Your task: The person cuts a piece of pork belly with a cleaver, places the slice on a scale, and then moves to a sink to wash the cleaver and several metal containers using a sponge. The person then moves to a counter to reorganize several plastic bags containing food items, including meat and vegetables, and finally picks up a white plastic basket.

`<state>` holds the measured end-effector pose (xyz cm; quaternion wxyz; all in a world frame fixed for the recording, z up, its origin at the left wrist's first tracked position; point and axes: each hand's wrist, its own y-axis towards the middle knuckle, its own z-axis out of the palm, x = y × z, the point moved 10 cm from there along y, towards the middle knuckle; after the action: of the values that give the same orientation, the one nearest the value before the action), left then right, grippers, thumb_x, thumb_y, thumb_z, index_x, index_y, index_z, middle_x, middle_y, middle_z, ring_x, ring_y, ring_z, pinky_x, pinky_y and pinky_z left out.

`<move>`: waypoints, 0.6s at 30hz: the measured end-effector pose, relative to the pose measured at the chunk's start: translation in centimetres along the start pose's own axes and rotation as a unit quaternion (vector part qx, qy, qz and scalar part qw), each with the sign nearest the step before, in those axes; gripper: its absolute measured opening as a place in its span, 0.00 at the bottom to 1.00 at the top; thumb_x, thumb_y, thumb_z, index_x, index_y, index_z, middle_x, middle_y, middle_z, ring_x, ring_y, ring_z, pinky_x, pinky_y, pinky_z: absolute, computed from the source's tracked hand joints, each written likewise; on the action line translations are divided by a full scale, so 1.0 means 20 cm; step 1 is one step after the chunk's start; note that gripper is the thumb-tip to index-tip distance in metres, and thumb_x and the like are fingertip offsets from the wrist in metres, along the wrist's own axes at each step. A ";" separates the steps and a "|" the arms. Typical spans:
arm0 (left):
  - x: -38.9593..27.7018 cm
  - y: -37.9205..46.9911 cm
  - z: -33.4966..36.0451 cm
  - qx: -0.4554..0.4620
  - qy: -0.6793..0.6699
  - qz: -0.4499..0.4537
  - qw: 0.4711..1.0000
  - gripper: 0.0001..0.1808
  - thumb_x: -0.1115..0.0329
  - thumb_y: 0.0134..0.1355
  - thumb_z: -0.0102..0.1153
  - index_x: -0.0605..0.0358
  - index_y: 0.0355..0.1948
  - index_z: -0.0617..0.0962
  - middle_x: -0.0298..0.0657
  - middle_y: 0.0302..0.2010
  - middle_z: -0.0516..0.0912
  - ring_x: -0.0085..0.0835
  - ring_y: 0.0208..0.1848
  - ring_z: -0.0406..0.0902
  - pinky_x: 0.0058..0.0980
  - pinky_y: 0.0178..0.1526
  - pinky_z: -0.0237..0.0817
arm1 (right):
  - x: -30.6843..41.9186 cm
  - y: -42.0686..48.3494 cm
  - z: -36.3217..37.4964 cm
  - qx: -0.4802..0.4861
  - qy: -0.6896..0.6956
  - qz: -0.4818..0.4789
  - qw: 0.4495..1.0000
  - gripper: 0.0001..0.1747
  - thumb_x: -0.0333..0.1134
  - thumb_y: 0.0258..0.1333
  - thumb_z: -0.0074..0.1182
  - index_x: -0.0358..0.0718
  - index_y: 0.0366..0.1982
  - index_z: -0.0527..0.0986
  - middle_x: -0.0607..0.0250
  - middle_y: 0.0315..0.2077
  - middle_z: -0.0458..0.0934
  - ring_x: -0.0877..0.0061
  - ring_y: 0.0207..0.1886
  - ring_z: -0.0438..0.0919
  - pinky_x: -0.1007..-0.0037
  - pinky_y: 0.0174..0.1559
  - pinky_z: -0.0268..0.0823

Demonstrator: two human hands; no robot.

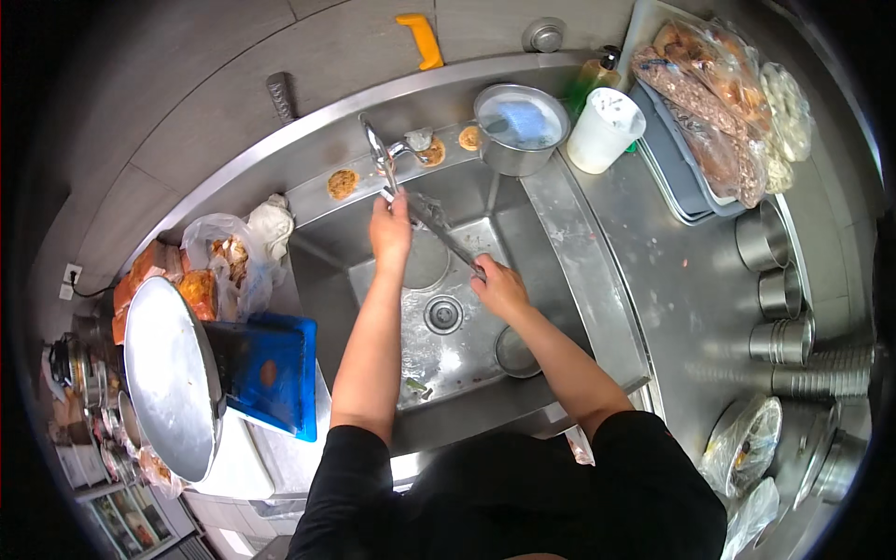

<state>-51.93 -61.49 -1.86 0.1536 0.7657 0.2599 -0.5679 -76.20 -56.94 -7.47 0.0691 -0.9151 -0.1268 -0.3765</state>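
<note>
Both my hands are over a stainless-steel sink [490,234]. My right hand [500,285] grips the near end of a long, thin metal utensil [448,236], possibly a knife, seen nearly edge-on. Just below the chrome faucet [378,143], my left hand [390,234] holds its far end, where a pale tip shows. Water appears to splash along the utensil. On the sink floor, a round metal piece [425,260] lies behind the drain [443,315]. Another round metal piece [516,352] sits at the near right, partly hidden by my right forearm. Green scraps [418,386] lie at the near left.
A metal pot [518,157] of sudsy water and a white plastic tub [603,133] stand at the back right. Bagged food [707,105] rests on grey trays. At left are a blue tray [304,378], a large metal bowl [171,378] and an open plastic bag [210,234].
</note>
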 end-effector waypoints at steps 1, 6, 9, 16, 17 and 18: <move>-0.17 -0.07 -0.04 -0.062 0.045 0.141 0.987 0.24 0.53 0.70 0.55 0.69 0.46 0.77 0.50 0.37 0.84 0.43 0.42 0.84 0.41 0.44 0.74 | 0.02 0.01 0.04 0.069 0.009 0.035 0.997 0.20 0.39 0.59 0.56 0.39 0.50 0.68 0.52 0.34 0.84 0.49 0.44 0.81 0.52 0.46 0.72; -0.25 -0.30 0.20 0.014 0.245 0.377 0.893 0.26 0.56 0.69 0.53 0.59 0.64 0.73 0.53 0.66 0.71 0.50 0.72 0.62 0.50 0.73 0.48 | 0.20 0.04 0.37 0.228 0.446 0.152 0.852 0.12 0.31 0.56 0.53 0.34 0.41 0.69 0.69 0.18 0.69 0.81 0.13 0.66 0.73 0.13 0.60; -0.26 -0.31 0.27 0.055 0.313 0.425 0.847 0.28 0.53 0.69 0.52 0.58 0.65 0.72 0.48 0.69 0.68 0.47 0.74 0.59 0.53 0.74 0.45 | 0.25 0.02 0.35 0.263 0.501 0.149 0.811 0.11 0.29 0.56 0.52 0.36 0.41 0.68 0.69 0.17 0.69 0.80 0.12 0.66 0.72 0.14 0.61; -0.18 0.03 0.13 0.034 0.382 0.355 0.853 0.37 0.45 0.69 0.49 0.55 0.72 0.63 0.46 0.75 0.59 0.43 0.78 0.49 0.52 0.76 0.37 | 0.22 -0.09 0.30 0.292 0.495 0.173 0.800 0.09 0.28 0.57 0.51 0.40 0.40 0.68 0.69 0.17 0.68 0.81 0.13 0.66 0.72 0.14 0.60; -0.13 0.09 0.03 -0.014 0.413 0.308 0.857 0.39 0.44 0.68 0.49 0.55 0.73 0.60 0.46 0.75 0.58 0.42 0.79 0.48 0.52 0.76 0.36 | 0.21 -0.12 0.31 0.302 0.502 0.174 0.791 0.10 0.27 0.57 0.51 0.40 0.41 0.68 0.69 0.17 0.68 0.82 0.14 0.66 0.72 0.14 0.61; -0.12 0.11 -0.04 -0.054 0.450 0.299 0.840 0.42 0.43 0.67 0.50 0.56 0.74 0.58 0.46 0.76 0.56 0.40 0.79 0.47 0.53 0.75 0.37 | 0.18 -0.13 0.30 0.296 0.498 0.174 0.796 0.09 0.28 0.57 0.51 0.40 0.41 0.68 0.69 0.17 0.68 0.81 0.14 0.66 0.72 0.15 0.61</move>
<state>-50.50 -63.42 0.46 0.2232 0.9680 0.0891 -0.0727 -70.45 -52.37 -9.11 0.4542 -0.5427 -0.0186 -0.7063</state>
